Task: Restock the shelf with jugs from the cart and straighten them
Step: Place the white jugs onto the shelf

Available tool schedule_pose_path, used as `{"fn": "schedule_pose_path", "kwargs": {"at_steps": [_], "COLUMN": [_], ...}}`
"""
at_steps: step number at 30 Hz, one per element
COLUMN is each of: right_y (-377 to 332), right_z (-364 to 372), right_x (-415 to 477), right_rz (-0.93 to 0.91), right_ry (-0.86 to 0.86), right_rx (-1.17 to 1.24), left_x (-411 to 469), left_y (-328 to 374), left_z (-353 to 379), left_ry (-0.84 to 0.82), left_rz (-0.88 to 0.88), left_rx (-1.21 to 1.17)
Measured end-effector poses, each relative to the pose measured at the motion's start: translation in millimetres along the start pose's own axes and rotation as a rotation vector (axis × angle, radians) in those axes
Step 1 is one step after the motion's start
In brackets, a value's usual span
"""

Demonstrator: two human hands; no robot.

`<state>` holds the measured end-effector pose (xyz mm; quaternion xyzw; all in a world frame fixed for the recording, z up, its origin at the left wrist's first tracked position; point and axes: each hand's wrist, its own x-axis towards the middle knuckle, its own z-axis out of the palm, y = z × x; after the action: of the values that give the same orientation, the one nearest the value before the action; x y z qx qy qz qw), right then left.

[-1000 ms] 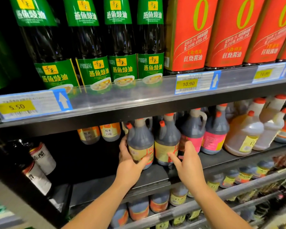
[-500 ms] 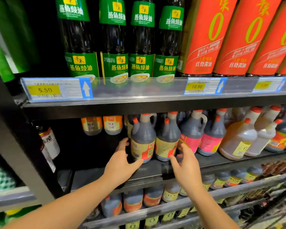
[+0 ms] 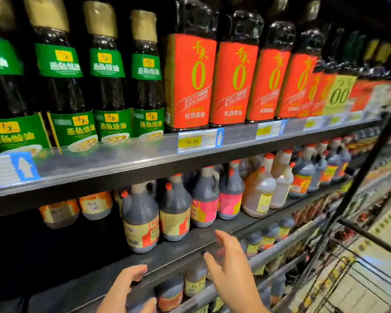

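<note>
Two dark jugs with yellow labels and orange caps stand side by side on the middle shelf (image 3: pixel 181 251): the left jug (image 3: pixel 140 220) and the right jug (image 3: pixel 175 211). Further right come jugs with pink labels (image 3: pixel 204 205), then pale amber jugs (image 3: pixel 259 193). My left hand (image 3: pixel 127 283) hangs below the shelf edge with loosely curled fingers, holding nothing. My right hand (image 3: pixel 226 260) is in front of the shelf edge with fingers spread, touching no jug.
The upper shelf carries green-labelled bottles (image 3: pixel 112 91) and red-labelled bottles (image 3: pixel 190 80). A dark gap lies left of the yellow-label jugs. Smaller bottles (image 3: pixel 194 283) fill the lower shelf. The black wire cart (image 3: pixel 352 240) stands at the right.
Both hands have left the yellow-label jugs and dropped back below the shelf edge. The view has swung right, bringing the cart frame into sight.
</note>
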<state>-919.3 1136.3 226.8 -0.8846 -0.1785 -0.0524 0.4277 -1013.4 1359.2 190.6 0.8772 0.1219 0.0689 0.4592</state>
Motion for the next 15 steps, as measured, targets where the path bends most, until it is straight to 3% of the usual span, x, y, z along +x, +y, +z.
{"fn": "schedule_pose_path", "kwargs": {"at_steps": [3,8,15], "right_y": [25.2,81.4,194.2], "right_z": [-19.7,-50.0,-74.3], "right_x": [-21.9,-72.0,-152.3], "right_rz": [0.087,0.297,0.575], "right_ry": [0.049,0.16,0.282], "right_rx": [0.023,0.002,-0.028], "left_x": [5.1,-5.9,-4.7], "left_y": [15.7,34.9,50.0], "left_z": [40.7,127.5,274.2], "left_ry": [-0.131,-0.191,-0.552], "left_rz": [0.08,0.207,0.265], "left_rx": [-0.005,-0.026,0.074]}}
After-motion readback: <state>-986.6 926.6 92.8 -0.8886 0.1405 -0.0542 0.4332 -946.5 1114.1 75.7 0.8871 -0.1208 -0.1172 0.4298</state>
